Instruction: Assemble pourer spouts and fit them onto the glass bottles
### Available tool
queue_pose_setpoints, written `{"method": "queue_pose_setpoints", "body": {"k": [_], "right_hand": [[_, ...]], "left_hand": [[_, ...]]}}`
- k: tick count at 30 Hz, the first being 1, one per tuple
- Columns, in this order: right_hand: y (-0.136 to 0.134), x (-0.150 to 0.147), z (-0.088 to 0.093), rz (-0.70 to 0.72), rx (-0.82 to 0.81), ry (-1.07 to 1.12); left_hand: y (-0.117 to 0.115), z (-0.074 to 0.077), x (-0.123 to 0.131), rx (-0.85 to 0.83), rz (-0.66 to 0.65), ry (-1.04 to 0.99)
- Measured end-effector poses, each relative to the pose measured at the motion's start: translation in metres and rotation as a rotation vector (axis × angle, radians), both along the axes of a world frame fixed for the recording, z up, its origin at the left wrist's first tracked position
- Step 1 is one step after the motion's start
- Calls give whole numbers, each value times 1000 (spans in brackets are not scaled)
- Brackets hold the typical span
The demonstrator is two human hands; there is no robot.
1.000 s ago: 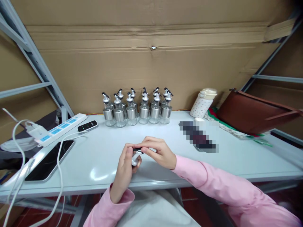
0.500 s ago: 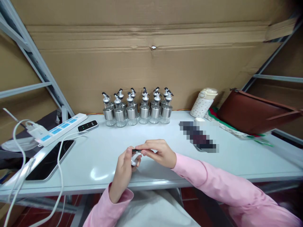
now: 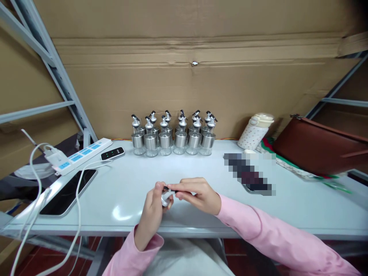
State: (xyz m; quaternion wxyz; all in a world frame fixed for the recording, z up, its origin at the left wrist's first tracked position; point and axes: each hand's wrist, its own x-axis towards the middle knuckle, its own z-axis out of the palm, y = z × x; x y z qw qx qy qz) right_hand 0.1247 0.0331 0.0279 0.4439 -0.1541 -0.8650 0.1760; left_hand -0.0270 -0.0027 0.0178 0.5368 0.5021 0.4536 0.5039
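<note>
My left hand, fingers wrapped round, grips a small pale bottle pourer above the front of the table. Its black flip lid is pinched between the thumb and fingers of my right hand, which comes in from the right. The pourer's lower end is partly hidden by my left fingers. Beyond my hands stand glass oil bottles in two rows, with steel bands and similar pourers on top.
On the left lie a phone, a power strip, a small black device and white cables. To the right are a spotted flask, a blurred-out item and a brown bag. Cardboard backs the table.
The view has shifted, so everything sits slightly further right and lower. The black lid now tilts on the pourer instead of lying nearly level, with my right fingers at its right end.
</note>
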Motion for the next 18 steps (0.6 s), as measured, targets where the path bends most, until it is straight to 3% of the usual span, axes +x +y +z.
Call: {"method": "queue_pose_setpoints", "body": {"k": [10,18], "right_hand": [[1,-1,-3,94,-336,63],[0,7,2,277,-418,-60]], "left_hand": [[-1,-4,-4,-23,-71,60],[1,-4,-7,-112,-84,2]]}}
